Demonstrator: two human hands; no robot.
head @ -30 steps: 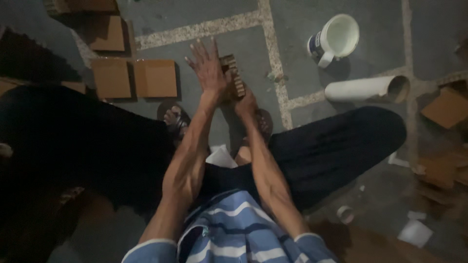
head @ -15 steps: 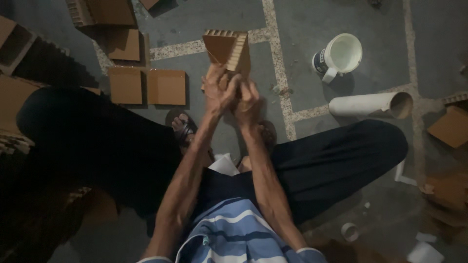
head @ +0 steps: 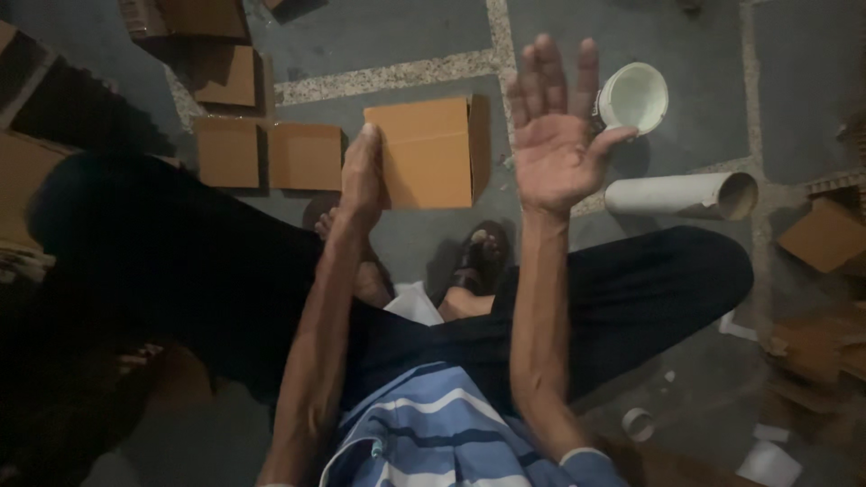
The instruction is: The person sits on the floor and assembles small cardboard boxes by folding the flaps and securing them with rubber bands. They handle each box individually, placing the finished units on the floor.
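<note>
left hand [head: 361,176] now apparently holding box [head: 424,153], right hand [head: 555,144] released

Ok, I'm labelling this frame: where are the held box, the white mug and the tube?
cardboard box [head: 424,153], head view, top face.
white mug [head: 635,97], head view, inside.
white tube [head: 672,194], head view, side wall.

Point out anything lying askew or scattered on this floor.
A white tube lies tipped on its side right of the right hand. Torn cardboard scraps and white paper bits litter the floor at right.
</note>
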